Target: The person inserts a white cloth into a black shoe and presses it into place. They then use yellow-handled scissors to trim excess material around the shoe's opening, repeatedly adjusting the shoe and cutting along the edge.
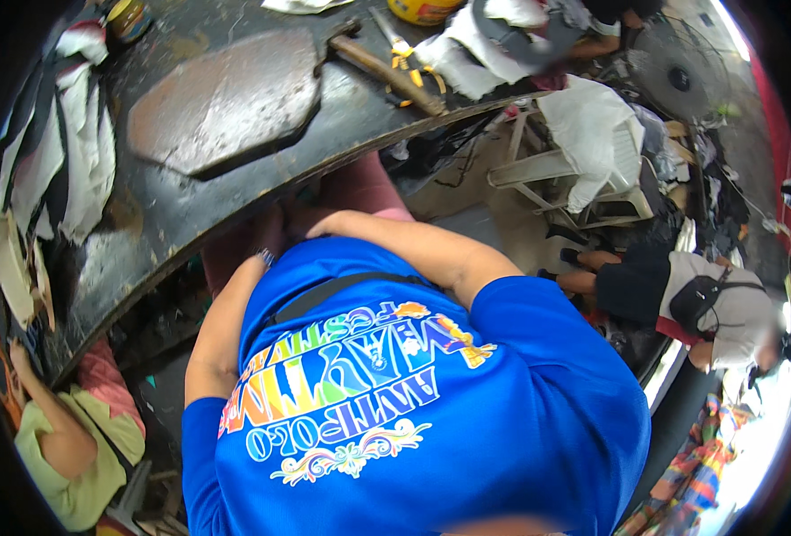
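Head view: both forearms fold in across the blue shirt (431,420) and meet just below the curved edge of the dark table (163,223). The left hand (275,230) comes up from 7 o'clock, with a wristband at the wrist. The right hand (322,223) reaches in from 4 o'clock and lies just beside the left. Both rest low over the pink trousers (359,183). The fingers of each hand are tucked out of sight, so I cannot tell whether they are open or curled, and nothing shows in their grip.

The nearest thing on the table is the brown slab (226,98). It lies flat at about 11 o'clock from the hands, apart from them, with the table's edge between. Its long axis runs from 8 o'clock to 2 o'clock. The left hand is slightly the nearer of the two.

The wooden-handled tool (386,71) lies at about 1 o'clock from the hands, nearer the right hand. Its head is close to the slab's far corner and its handle runs down toward 4 o'clock. Yellow-handled pliers (409,61) lie just beside the handle.

A person in a yellow-green top (74,447) is at 8 o'clock, and another with a black bag (699,299) is at 3 o'clock.
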Available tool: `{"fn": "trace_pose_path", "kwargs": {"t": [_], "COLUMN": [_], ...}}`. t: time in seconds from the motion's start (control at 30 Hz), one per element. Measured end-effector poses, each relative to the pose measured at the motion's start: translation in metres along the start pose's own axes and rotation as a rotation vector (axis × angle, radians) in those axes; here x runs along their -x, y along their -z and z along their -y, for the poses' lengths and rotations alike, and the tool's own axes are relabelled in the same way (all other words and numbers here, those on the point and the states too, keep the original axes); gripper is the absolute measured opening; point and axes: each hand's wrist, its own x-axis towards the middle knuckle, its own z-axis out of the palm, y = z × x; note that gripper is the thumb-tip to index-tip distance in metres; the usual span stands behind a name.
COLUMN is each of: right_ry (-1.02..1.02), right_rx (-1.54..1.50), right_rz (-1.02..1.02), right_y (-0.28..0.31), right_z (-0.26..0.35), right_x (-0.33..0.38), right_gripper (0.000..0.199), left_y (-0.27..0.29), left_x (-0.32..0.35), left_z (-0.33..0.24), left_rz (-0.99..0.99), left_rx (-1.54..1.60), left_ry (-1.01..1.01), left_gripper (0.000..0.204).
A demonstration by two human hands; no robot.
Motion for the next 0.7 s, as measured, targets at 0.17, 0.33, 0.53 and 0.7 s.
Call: {"fn": "trace_pose_path", "kwargs": {"t": [0.17, 0.33, 0.53, 0.7], "right_ry": [-0.006, -0.055, -0.254, -0.042], "right_rx": [0.061, 0.154, 0.412, 0.838], "right_rz": [0.049, 0.077, 0.037, -0.017], "right_y": [0.001, 0.008, 0.022, 0.025], "right_z": [0.004, 0.022, 0.036, 0.023], "right_x": [0.019, 0.038, 0.041, 0.026], "right_gripper": [0.05, 0.052, 0.056, 0.06], "left_y": [0.008, 0.026, -0.01, -0.017], "left_x": [-0.01, -0.002, 0.002, -0.015], "left_z": [-0.009, -0.013, 0.023, 0.022], "left_rz": [0.108, 0.14, -0.052, -0.075], "left_rx": [0.002, 0.208, 0.808, 1.227], "left_ry": [0.059, 0.259, 0.333, 0.198], "left_gripper": [0.034, 0.034, 0.048, 0.048]}}
